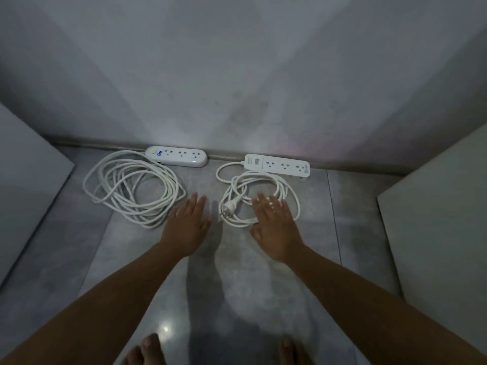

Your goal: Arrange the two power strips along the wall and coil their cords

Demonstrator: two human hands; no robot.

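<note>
Two white power strips lie along the foot of the wall (237, 75). The rounded strip (177, 156) is on the left, its long white cord (131, 187) coiled loosely on the floor in front of it. To the right sits the rectangular strip (277, 165) with a smaller cord coil (259, 197) before it; that cord's plug (231, 205) lies inside the coil. My left hand (187, 225) is flat with straight fingers, just right of the big coil, holding nothing. My right hand (274, 227) is spread flat over the near part of the small coil.
The floor is grey tile (237, 285). A pale panel (23, 180) flanks the spot on the left and another pale panel (442, 233) on the right. My bare toes (150, 349) show at the bottom edge.
</note>
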